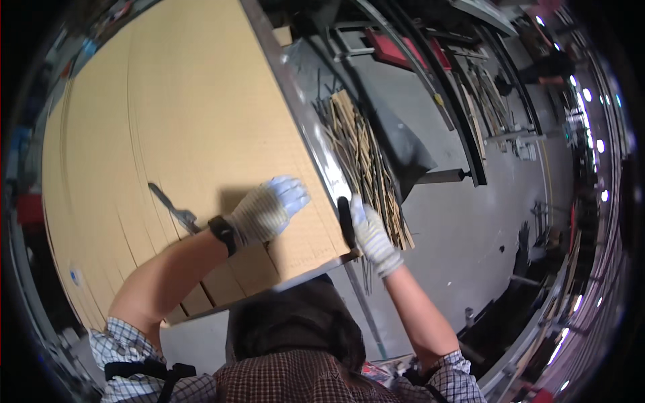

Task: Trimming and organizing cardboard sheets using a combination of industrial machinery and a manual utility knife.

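Observation:
A large stack of brown cardboard [201, 101] covers the work table in front of me. My left hand [265, 209], in a pale knitted glove with bluish fingers, lies over the cardboard near its right corner, fingers stretched out and holding nothing. At the table's metal edge [316, 144], my gloved right hand [375, 236] is closed against a black elongated object [346, 221]; its grip is partly hidden and blurred. Left of my left wrist, a dark grey tool with a long slim end [171, 205] rests on the cardboard.
Beyond the right table edge, a bundle of thin brown strips [366, 158] lies low down beside dark sheeting [403, 148]. Black metal beams [457, 114] and a red tray-like thing [396, 50] stand farther right. Below the near edge is a dark chair-like shape [295, 319].

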A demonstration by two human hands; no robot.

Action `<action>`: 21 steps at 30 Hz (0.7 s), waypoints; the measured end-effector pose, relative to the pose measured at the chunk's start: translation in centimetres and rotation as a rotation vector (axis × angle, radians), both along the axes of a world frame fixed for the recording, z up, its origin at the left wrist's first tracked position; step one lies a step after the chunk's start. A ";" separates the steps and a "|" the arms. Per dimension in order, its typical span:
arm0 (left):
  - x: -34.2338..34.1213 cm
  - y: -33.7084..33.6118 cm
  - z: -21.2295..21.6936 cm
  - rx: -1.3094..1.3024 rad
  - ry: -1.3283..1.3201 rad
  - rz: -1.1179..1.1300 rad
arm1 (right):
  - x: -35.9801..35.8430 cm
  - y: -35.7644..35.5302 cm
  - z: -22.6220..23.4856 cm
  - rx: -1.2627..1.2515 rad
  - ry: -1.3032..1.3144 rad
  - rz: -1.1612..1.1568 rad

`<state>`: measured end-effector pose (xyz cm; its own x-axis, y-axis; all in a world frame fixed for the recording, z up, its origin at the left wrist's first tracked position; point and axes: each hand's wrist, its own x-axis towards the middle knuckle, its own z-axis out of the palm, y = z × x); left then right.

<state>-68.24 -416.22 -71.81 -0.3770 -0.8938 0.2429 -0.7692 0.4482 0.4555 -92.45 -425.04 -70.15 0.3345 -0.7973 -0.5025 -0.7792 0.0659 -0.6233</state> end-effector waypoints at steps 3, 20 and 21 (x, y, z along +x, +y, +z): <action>0.8 0.9 0.6 -0.071 0.052 0.051 | 7.2 -2.2 3.5 0.488 -0.316 -0.152; 0.3 1.8 0.5 -0.012 0.110 0.125 | 6.4 -3.6 -2.0 0.808 -0.340 -0.085; 0.1 1.7 0.4 -0.015 0.089 0.128 | 6.4 -4.0 -1.8 0.844 -0.315 -0.088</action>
<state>-68.10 -414.51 -71.38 -0.2365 -0.9291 0.2844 -0.7775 0.3565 0.5180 -86.06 -429.01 -71.91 0.5106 -0.2342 -0.8273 -0.5516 0.6489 -0.5241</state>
